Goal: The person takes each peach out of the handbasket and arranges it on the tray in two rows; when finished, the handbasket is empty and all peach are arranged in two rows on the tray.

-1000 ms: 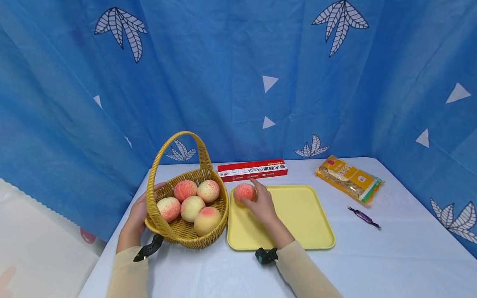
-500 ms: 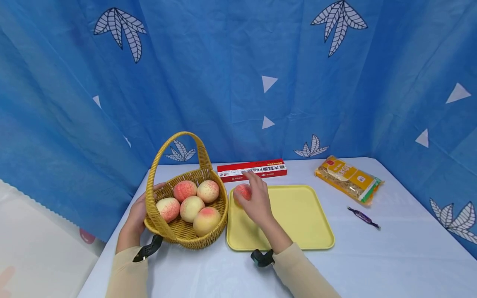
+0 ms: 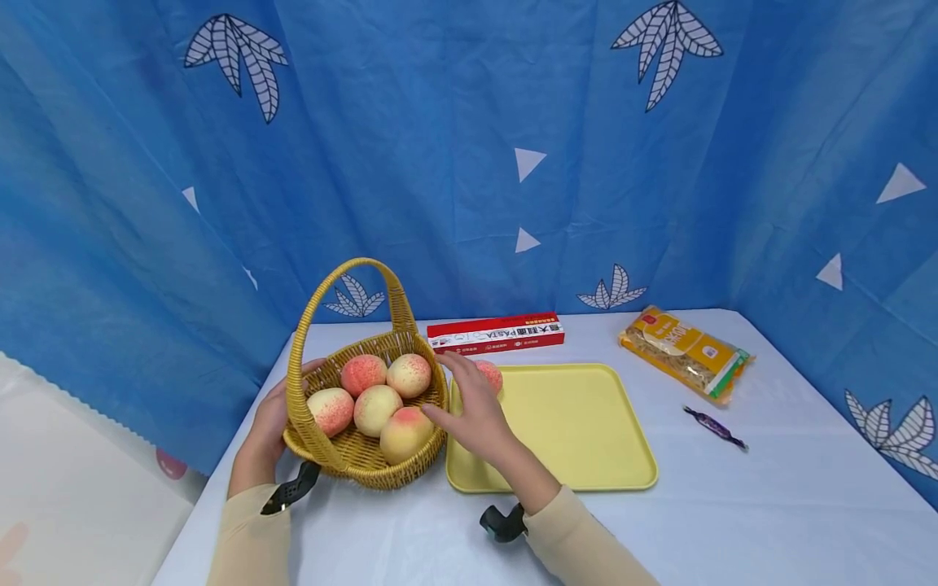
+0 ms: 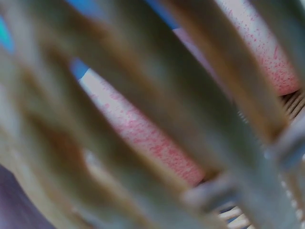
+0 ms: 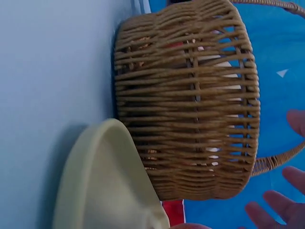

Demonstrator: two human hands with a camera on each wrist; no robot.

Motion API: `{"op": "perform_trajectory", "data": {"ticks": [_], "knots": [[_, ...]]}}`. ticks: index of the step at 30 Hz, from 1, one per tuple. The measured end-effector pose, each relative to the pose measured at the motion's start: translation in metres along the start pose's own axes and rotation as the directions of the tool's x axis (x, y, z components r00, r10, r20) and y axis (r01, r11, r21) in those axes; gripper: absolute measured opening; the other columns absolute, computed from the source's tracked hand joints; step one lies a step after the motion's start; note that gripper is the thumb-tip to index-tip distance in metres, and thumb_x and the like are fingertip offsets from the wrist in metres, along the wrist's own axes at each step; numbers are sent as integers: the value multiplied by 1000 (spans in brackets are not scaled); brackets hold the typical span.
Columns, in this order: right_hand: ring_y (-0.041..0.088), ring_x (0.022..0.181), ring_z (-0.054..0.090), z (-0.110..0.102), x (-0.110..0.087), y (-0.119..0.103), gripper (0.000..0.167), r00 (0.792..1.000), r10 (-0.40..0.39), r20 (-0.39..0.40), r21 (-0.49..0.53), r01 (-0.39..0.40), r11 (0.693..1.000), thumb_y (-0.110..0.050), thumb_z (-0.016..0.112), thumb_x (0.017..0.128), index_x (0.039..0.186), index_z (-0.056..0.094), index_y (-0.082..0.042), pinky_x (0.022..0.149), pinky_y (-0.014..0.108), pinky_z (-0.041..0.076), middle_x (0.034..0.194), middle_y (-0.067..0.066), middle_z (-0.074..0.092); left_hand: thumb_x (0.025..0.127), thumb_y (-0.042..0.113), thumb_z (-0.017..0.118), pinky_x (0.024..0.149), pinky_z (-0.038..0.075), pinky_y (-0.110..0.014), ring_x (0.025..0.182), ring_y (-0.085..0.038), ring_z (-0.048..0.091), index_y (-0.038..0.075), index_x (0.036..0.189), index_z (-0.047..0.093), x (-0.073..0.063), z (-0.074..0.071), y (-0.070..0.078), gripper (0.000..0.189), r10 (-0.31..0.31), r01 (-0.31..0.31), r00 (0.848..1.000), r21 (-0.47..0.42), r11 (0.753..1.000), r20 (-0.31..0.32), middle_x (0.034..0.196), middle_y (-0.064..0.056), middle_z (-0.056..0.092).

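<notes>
In the head view a yellow wicker basket point(image 3: 425, 472) with a tall arched handle point(image 3: 300, 358) holds several pink-and-cream peaches point(image 3: 377, 410). My left hand point(image 3: 271, 415) rests against the basket's left outer side; the handle hides part of it. The left wrist view is filled by blurred wicker, with a speckled peach point(image 4: 147, 138) behind it. My right hand point(image 3: 475, 411) is over the tray's left edge beside the basket's right rim, its fingers apart and holding nothing. Partly hidden behind it, a single red peach point(image 3: 491, 376) sits on the yellow tray point(image 3: 572, 431).
Behind the tray lies a red-and-white pasta box point(image 3: 498, 334). A yellow pasta bag point(image 3: 685, 352) and a purple wrapped candy point(image 3: 716, 427) are on the white table point(image 3: 769, 505) at right. A blue curtain point(image 3: 454, 163) hangs behind. The basket stands close against the tray.
My right hand has let go of the red peach on the tray and moved left to the basket's rim. The left hand and basket stay in place.
</notes>
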State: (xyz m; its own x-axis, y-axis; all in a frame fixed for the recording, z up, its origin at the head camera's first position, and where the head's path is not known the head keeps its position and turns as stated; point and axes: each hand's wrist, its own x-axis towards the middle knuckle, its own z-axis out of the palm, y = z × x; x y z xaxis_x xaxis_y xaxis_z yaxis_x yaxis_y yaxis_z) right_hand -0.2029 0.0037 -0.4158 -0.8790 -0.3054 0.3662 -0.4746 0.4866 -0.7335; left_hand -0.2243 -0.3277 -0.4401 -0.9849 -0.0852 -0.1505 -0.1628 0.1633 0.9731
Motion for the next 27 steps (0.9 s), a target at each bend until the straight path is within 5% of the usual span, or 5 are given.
{"op": "perform_trajectory", "data": {"ticks": [10,19,27], "knots": [[24,148,35,14,-7,-4,67,981,-76,180,-172,108,979,-47,68,91,149,45,-22,122,59,19,156,-1,43,109,36,25,112,28,-40,149,-28,25,32,155,37,0,-2,-1,47,16,-17,1000,10,1000,9,163,-9,28],[18,131,47,25,-11,-8,70,972,-69,224,-392,154,907,-61,61,89,150,44,-30,104,46,43,145,-8,54,109,35,24,114,27,-43,150,-29,23,34,155,36,0,-1,1,47,-7,7,1000,5,1000,16,164,-8,27],[16,125,46,30,-10,-15,60,969,-19,247,-507,146,849,-61,53,91,143,53,-31,97,44,44,137,-7,59,109,41,24,115,25,-44,149,-27,22,34,154,38,-1,0,2,48,2,-2,1000,9,1000,-1,164,-7,24]]}}
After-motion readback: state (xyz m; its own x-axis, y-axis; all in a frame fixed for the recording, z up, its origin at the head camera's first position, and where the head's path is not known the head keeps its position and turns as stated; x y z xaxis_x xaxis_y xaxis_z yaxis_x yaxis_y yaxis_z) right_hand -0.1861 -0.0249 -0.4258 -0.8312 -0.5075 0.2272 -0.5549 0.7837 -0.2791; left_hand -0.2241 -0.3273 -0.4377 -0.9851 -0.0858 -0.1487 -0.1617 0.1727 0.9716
